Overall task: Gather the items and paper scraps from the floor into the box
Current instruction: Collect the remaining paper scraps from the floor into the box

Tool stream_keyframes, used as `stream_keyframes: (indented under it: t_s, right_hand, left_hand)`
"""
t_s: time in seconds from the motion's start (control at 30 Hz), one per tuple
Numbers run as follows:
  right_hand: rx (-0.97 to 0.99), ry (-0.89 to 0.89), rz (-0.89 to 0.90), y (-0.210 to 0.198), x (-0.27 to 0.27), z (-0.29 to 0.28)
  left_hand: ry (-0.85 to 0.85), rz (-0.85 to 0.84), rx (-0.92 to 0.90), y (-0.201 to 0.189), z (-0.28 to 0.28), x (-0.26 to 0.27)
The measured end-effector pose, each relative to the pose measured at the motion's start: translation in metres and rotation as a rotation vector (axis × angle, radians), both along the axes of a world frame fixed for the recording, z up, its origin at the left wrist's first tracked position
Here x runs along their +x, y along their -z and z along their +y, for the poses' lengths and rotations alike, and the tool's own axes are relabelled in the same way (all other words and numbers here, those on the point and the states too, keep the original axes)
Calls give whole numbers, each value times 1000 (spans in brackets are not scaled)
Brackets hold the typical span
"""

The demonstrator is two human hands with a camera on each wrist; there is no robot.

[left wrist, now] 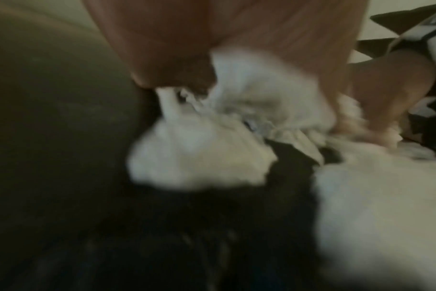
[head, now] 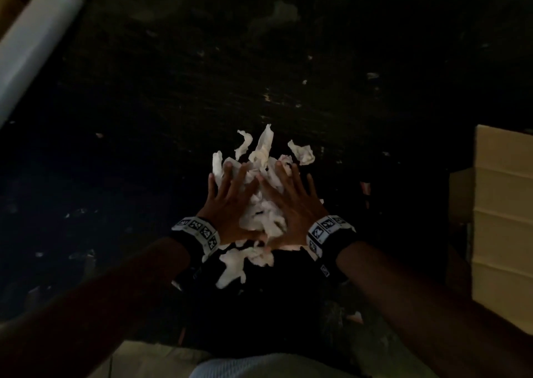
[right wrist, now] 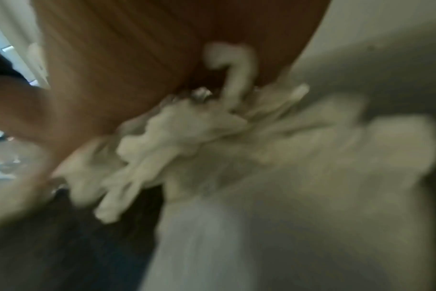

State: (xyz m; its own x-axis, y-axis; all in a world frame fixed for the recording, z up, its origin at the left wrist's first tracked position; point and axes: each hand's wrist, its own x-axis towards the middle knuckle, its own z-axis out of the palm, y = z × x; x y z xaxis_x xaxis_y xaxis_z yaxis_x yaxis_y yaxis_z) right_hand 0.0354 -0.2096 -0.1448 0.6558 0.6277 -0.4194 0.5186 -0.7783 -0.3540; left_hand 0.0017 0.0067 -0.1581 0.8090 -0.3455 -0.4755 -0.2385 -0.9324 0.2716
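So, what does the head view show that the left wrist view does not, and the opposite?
Only the head view shows both hands whole: the left hand and the right hand press with straight fingers on the two sides of the pile of paper scraps. It also shows the dark floor, a white roll and cardboard.

Only the left wrist view shows the pile from below, though blurred, with scraps hanging under the palm.

Both show white torn paper between the two hands.
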Motion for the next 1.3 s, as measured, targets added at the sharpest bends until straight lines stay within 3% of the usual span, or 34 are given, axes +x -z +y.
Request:
stream_keyframes:
  t_s: [0.13, 0.23, 0.47, 0.6, 0.73, 0.83, 0.97, 1.1, 1.2, 1.3]
  right_hand:
    - [166, 43, -59, 23, -4, 3]
    - [218, 73, -114, 33, -10, 5]
    - [411, 232, -185, 40, -16, 21]
    - [418, 280, -232, 38, -12, 25]
    - [492, 261, -346, 15, -15, 18]
    - [552, 269, -333, 5, -5, 6]
    - [542, 293, -376, -8, 29, 7]
    - [299, 296, -47, -4, 52, 0]
    - [218, 172, -20, 4, 53, -14]
    - [174, 123, -11, -1, 44, -31]
  left_hand:
    - [-95, -116, -163, 9, -4, -9]
    - [-241, -113, -297, 18, -7, -17]
    - [-418, -222, -386, 17, -12, -4]
    - [-462, -245, -459, 18, -13, -6]
    - [-469, -371, -555, 5, -17, -11]
    - [-428, -447, -599, -9, -17, 1]
    - [-408, -393, -550, -19, -18, 39]
    - [-252, -268, -406, -11, -15, 62]
    - [-48, -339, -345, -5, -9, 59]
    - [-98, -236, -268, -18, 4, 44]
